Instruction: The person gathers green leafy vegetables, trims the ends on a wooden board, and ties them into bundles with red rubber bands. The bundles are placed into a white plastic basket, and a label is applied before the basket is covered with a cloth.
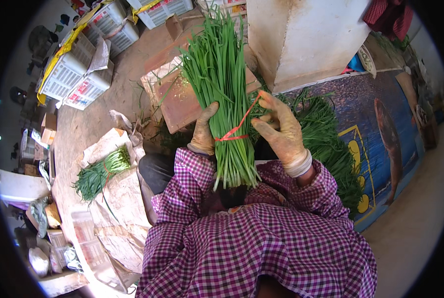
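Observation:
A thick bundle of green garlic chives stands in front of me, its leaf tips pointing away and its pale stem ends near my lap. My left hand, in a stained glove, grips the bundle from the left, thumb on top and the other fingers hidden behind it. A red tie circles the lower stems. Its loose end runs up to the fingertips of my gloved right hand, which pinches it beside the bundle.
Loose chives lie on a printed blue sheet at right. On the left, a tied bundle rests on brown paper. Ahead are a wooden board and a pale block-like structure. White plastic crates stand at upper left.

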The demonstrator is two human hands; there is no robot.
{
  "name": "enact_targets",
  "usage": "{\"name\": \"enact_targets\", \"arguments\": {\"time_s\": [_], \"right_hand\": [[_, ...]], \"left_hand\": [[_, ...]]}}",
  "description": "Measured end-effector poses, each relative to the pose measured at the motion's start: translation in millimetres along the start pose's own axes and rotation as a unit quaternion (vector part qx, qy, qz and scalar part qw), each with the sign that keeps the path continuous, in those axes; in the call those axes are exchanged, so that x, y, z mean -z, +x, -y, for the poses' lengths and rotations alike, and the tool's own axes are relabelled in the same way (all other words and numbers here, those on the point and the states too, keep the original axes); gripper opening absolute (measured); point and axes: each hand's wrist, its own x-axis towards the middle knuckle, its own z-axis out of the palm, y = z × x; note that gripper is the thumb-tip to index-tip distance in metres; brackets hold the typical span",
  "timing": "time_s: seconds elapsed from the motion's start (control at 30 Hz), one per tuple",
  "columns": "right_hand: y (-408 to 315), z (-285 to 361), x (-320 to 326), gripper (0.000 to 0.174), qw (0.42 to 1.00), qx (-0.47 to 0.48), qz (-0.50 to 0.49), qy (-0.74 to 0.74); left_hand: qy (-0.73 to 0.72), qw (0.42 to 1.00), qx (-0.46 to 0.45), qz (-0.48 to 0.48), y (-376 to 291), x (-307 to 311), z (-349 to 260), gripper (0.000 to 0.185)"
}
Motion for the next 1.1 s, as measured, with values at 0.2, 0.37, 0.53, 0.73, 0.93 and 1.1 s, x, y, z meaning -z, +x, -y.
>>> {"name": "enact_targets", "arguments": {"time_s": [0.2, 0.37, 0.53, 0.73, 0.93, 1.1], "right_hand": [[87.0, -24.6, -41.4, 0.023, 0.879, 0.250, 0.001, -0.405], [183.3, -35.5, 59.4, 0.022, 0.893, 0.047, -0.137, -0.426], [85.6, 15.2, -4.5, 0.025, 0.946, 0.250, 0.122, -0.167], [42.4, 30.4, -60.7, 0.022, 0.810, 0.417, 0.261, -0.319], [27.7, 30.8, -52.3, 0.017, 0.831, 0.312, 0.355, -0.295], [-40.3, 2.6, 13.9, 0.020, 0.786, 0.129, 0.576, -0.181]], "left_hand": [[0.023, 0.999, 0.005, -0.042, -7.0, 8.9, 3.4, 0.063], [0.028, 0.986, -0.129, -0.102, -7.6, 16.0, -24.0, 0.062], [-0.032, 0.965, -0.190, -0.179, -2.8, 44.5, -51.4, 0.069], [-0.083, 0.965, -0.181, -0.168, 4.3, 52.6, -59.0, 0.064], [-0.117, 0.976, -0.132, -0.125, 7.8, 82.3, -55.8, 0.059], [-0.173, 0.975, -0.108, -0.087, 1.6, 69.3, -69.1, 0.045]]}}
